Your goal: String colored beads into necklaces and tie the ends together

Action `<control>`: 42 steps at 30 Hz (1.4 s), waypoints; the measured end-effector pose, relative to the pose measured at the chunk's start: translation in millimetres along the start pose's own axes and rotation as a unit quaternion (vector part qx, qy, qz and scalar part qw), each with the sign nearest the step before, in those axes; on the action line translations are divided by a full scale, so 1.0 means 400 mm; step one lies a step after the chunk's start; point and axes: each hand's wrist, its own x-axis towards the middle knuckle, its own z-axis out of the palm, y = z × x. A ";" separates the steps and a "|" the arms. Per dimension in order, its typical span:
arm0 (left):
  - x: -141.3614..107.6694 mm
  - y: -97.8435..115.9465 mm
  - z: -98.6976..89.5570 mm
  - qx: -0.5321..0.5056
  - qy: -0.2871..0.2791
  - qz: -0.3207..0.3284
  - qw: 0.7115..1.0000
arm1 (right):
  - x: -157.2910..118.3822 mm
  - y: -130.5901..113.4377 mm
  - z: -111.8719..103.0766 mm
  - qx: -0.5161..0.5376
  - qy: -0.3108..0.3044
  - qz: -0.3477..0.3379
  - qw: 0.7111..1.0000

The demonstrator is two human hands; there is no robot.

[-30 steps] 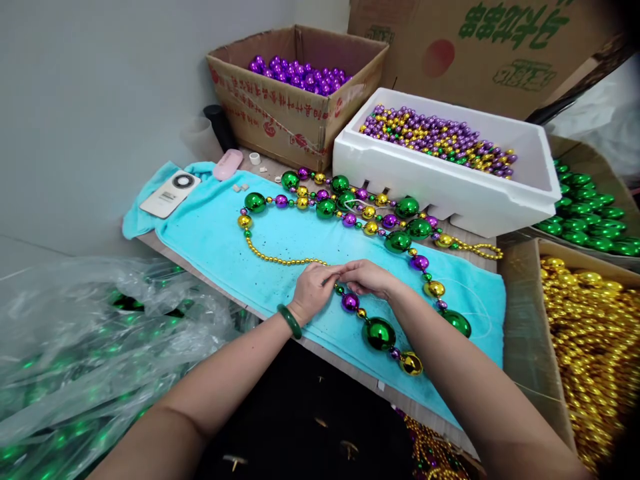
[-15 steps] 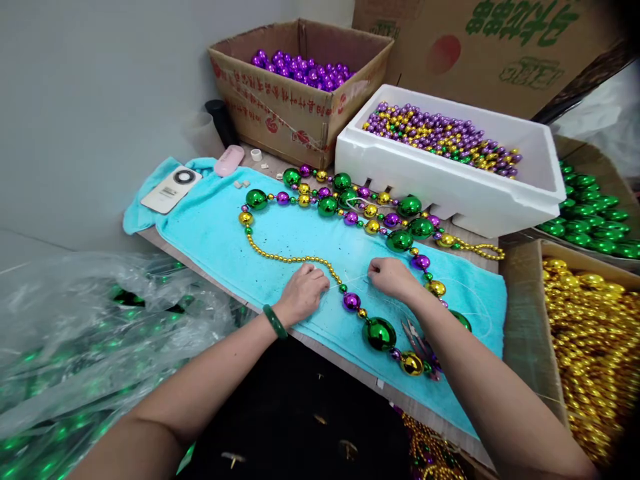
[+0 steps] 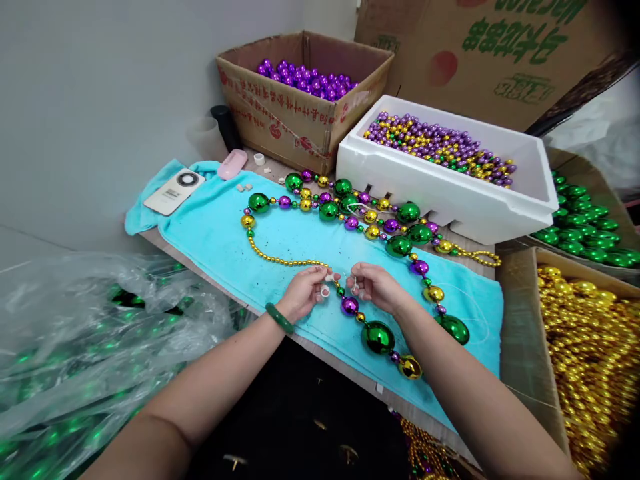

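My left hand point(image 3: 303, 293), with a green bangle at its wrist, is closed in a pinch on the bead string point(image 3: 283, 261) where its small gold beads meet larger ones. A white band point(image 3: 325, 291) shows at its fingertips. Just to the right, my right hand point(image 3: 376, 288) pinches a thin clear thread, its fingertips close to the left ones. Below the hands the strand runs on through a purple bead point(image 3: 350, 306), a big green bead point(image 3: 378, 337) and a gold bead point(image 3: 410, 367). Its other part curves across the blue towel point(image 3: 220, 230).
A foam box point(image 3: 445, 183) of mixed beads and a carton point(image 3: 280, 110) of purple beads stand behind. Another carton point(image 3: 520, 333) with gold bead strings is at right. On the towel's left lie a phone point(image 3: 174, 192) and a pink case point(image 3: 233, 164). Plastic wrapping point(image 3: 100, 360) fills the lower left.
My right hand has moved left toward my left hand, and its fingers have turned upward. My left hand has turned so its fingertips show. The scissors-like tool by my right forearm is no longer visible.
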 end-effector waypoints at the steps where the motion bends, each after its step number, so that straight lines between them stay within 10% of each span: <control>1: 0.000 -0.002 -0.001 -0.009 -0.001 -0.002 1.000 | 0.004 0.003 0.002 -0.001 0.004 0.000 1.000; 19: 0.003 -0.002 0.006 0.263 0.047 0.011 0.964 | 0.018 0.026 0.010 -0.067 0.039 0.010 0.997; 32: 0.010 0.013 0.037 0.259 0.034 0.098 0.960 | -0.039 0.015 -0.005 -0.023 0.138 -0.087 0.986; 42: 0.044 0.021 0.046 0.460 0.038 0.128 0.878 | -0.040 0.004 0.026 -0.213 0.212 -0.239 0.923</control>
